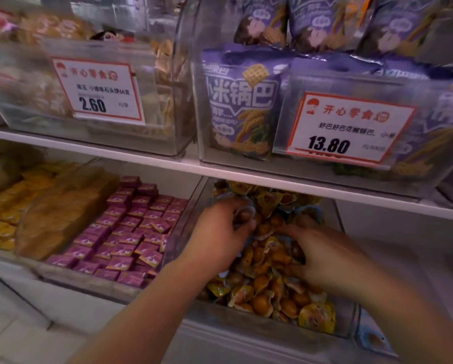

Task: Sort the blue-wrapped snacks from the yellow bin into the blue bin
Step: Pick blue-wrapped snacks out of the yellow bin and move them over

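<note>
A clear bin [272, 323] on the lower shelf is heaped with yellow-wrapped snacks [267, 292]. A few blue-wrapped snacks [308, 210] show near the back of the heap. My left hand [220, 232] rests on the left side of the heap, its fingers curled around a blue-wrapped snack [243, 214]. Over on the right side, my right hand [322, 253] digs into the pile with its fingers spread and pressing down; what is under them is hidden. Another blue-wrapped snack [372, 337] lies in a bin at the lower right edge.
Left of the yellow heap is a bin of purple-wrapped squares [131, 232], then yellow packets [5, 206]. The shelf board [220, 172] hangs low over the bins. Above it stand clear boxes with purple bags [241, 106] and price tags [348, 127].
</note>
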Tool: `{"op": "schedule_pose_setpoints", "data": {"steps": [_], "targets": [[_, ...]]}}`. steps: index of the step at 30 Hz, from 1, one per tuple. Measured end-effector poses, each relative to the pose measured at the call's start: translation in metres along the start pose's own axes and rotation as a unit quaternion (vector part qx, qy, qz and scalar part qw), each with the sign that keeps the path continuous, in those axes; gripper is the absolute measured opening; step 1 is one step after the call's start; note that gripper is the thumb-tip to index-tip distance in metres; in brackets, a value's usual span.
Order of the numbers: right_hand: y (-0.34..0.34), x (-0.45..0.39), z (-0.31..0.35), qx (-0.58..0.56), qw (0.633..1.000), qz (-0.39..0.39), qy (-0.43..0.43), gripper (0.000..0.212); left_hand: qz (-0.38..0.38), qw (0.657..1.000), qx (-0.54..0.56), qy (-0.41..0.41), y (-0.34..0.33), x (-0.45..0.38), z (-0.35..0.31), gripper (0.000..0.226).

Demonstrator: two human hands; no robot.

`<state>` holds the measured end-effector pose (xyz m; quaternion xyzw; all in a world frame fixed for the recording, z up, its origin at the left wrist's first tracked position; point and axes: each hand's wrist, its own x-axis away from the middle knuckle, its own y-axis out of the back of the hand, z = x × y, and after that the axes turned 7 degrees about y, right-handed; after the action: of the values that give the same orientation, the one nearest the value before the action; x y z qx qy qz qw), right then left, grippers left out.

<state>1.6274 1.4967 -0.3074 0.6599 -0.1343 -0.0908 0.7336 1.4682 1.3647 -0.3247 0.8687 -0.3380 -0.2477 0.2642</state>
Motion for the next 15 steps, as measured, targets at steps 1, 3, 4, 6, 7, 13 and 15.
{"op": "schedule_pose_setpoints", "data": {"steps": [1,3,4,6,7,13,15], "targets": [[-0.001,0.000,0.001,0.010,1.000,-0.002,-0.005,0.072,-0.014,0.998,0.057,0.028,0.003,0.001,-0.002,0.022],[-0.001,0.001,0.004,0.022,1.000,-0.015,-0.013,0.069,-0.031,0.987,0.140,0.068,0.005,0.002,-0.005,0.017],[-0.001,0.001,0.005,0.021,0.999,-0.023,-0.010,0.065,-0.035,0.979,0.179,0.086,0.003,0.003,-0.007,0.015],[-0.002,0.000,0.008,0.009,0.999,-0.039,0.012,0.060,-0.013,0.940,0.310,0.144,-0.001,0.006,-0.012,0.014],[-0.004,0.000,0.010,0.000,0.999,-0.047,0.024,0.060,0.011,0.902,0.391,0.183,-0.003,0.008,-0.014,0.017],[-0.008,0.004,0.016,-0.097,0.990,-0.097,0.044,0.084,0.078,0.801,0.540,0.244,-0.006,0.012,-0.016,0.021],[-0.006,0.008,0.013,-0.131,0.980,-0.146,0.021,0.075,0.053,0.820,0.522,0.229,-0.006,0.012,-0.016,0.023]]}}
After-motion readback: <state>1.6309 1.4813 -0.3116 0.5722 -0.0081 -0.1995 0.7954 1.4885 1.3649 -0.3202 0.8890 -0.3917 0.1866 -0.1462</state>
